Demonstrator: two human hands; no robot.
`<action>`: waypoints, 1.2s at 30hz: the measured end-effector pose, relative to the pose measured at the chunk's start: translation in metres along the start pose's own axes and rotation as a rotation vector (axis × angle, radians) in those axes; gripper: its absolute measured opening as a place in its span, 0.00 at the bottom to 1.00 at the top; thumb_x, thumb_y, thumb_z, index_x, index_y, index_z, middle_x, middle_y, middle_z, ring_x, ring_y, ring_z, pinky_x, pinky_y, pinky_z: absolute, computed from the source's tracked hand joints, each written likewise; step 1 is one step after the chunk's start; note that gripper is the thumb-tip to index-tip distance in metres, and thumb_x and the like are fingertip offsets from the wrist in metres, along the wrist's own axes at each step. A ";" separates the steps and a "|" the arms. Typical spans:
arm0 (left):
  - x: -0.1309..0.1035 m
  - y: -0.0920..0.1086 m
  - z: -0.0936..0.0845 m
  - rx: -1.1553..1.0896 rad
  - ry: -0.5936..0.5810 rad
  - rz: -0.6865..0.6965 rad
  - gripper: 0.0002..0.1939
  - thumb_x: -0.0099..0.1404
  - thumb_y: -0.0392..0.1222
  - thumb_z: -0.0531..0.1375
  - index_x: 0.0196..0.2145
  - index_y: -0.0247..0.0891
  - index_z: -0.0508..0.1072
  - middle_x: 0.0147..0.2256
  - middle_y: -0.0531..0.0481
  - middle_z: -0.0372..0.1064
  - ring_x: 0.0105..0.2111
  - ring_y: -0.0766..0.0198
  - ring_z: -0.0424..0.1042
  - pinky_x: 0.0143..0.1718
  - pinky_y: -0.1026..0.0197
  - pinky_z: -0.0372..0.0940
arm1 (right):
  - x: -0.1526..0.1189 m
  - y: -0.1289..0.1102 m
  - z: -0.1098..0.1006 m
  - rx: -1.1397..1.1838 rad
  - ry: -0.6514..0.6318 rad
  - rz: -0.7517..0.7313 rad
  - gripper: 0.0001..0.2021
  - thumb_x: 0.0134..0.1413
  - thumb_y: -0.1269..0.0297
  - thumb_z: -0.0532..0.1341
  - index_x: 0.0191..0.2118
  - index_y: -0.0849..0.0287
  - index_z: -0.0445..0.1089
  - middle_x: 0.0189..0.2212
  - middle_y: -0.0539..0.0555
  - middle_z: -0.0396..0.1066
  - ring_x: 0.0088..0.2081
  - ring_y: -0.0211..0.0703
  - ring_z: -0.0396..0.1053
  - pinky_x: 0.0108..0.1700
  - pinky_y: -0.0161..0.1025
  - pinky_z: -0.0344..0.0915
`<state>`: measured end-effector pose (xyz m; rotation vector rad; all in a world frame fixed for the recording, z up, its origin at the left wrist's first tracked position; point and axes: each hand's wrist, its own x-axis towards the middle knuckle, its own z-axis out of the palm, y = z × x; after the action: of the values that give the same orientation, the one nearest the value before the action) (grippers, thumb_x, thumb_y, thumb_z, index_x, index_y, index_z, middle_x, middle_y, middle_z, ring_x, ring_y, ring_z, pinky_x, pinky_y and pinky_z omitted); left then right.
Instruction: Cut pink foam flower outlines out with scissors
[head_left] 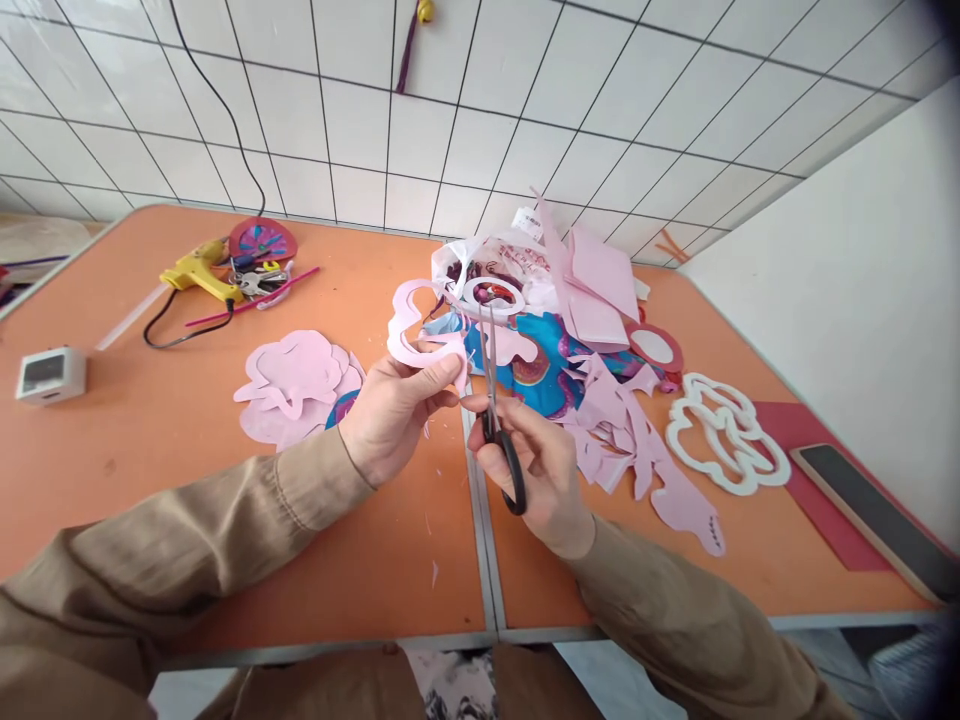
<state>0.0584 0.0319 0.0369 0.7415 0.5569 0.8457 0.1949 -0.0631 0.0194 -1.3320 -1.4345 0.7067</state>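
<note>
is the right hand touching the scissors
Touching: the head view shows the right hand gripping the scissors at their black handles.

Bright light, soft shadows, dark upper-right corner

Left hand [397,410] pinching, right hand [551,470] curled, forearms [202,540] angled inward

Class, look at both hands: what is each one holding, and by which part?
The left hand pinches a pink cut-out by its lower right edge. The right hand holds scissors by the black handle.
</note>
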 end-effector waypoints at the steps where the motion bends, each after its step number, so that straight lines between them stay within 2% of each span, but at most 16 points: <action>1: 0.000 -0.001 0.000 -0.005 -0.002 0.008 0.15 0.49 0.43 0.75 0.27 0.36 0.75 0.26 0.54 0.71 0.29 0.70 0.69 0.30 0.67 0.65 | 0.000 -0.001 0.001 0.007 -0.004 0.014 0.12 0.56 0.60 0.61 0.45 0.57 0.73 0.27 0.51 0.69 0.28 0.40 0.65 0.30 0.40 0.63; 7: -0.001 -0.002 0.001 -0.008 -0.001 -0.003 0.13 0.52 0.43 0.74 0.27 0.36 0.74 0.25 0.56 0.70 0.26 0.70 0.70 0.31 0.66 0.64 | 0.002 -0.001 0.004 -0.093 -0.002 0.079 0.13 0.55 0.61 0.62 0.45 0.57 0.74 0.25 0.49 0.66 0.27 0.38 0.62 0.30 0.38 0.61; 11: -0.001 -0.003 0.001 -0.019 0.054 0.009 0.14 0.49 0.41 0.75 0.29 0.36 0.75 0.27 0.55 0.72 0.27 0.70 0.71 0.32 0.65 0.65 | 0.004 0.000 0.004 -0.252 0.040 -0.054 0.11 0.53 0.66 0.62 0.43 0.57 0.74 0.25 0.49 0.68 0.27 0.38 0.62 0.30 0.38 0.62; 14: 0.000 -0.003 0.002 -0.020 0.050 0.027 0.17 0.46 0.43 0.77 0.29 0.37 0.75 0.26 0.56 0.72 0.27 0.70 0.71 0.31 0.65 0.64 | 0.005 -0.001 0.003 -0.342 0.051 -0.123 0.12 0.52 0.69 0.62 0.44 0.59 0.74 0.24 0.49 0.69 0.26 0.39 0.64 0.29 0.38 0.62; 20: -0.001 -0.002 0.003 -0.012 0.071 0.063 0.20 0.42 0.46 0.78 0.28 0.36 0.76 0.25 0.55 0.73 0.26 0.70 0.70 0.31 0.66 0.64 | 0.005 0.001 0.001 -0.451 0.083 -0.222 0.12 0.54 0.67 0.63 0.44 0.63 0.75 0.23 0.49 0.68 0.24 0.38 0.65 0.28 0.37 0.65; 29: -0.001 -0.003 0.004 -0.024 0.081 0.050 0.21 0.39 0.47 0.79 0.26 0.36 0.77 0.25 0.55 0.73 0.26 0.70 0.70 0.30 0.66 0.64 | 0.002 0.005 0.001 -0.551 0.112 -0.243 0.14 0.55 0.64 0.64 0.45 0.66 0.76 0.24 0.49 0.68 0.25 0.38 0.66 0.30 0.38 0.66; 36: -0.001 -0.004 0.001 -0.037 0.078 0.041 0.16 0.45 0.43 0.78 0.28 0.36 0.77 0.27 0.54 0.73 0.28 0.70 0.71 0.30 0.67 0.65 | 0.002 0.006 0.001 -0.591 0.104 -0.258 0.14 0.56 0.65 0.65 0.46 0.69 0.77 0.24 0.50 0.66 0.25 0.39 0.64 0.30 0.39 0.65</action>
<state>0.0602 0.0288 0.0341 0.6905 0.5957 0.9231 0.1966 -0.0597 0.0147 -1.5509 -1.7634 0.0321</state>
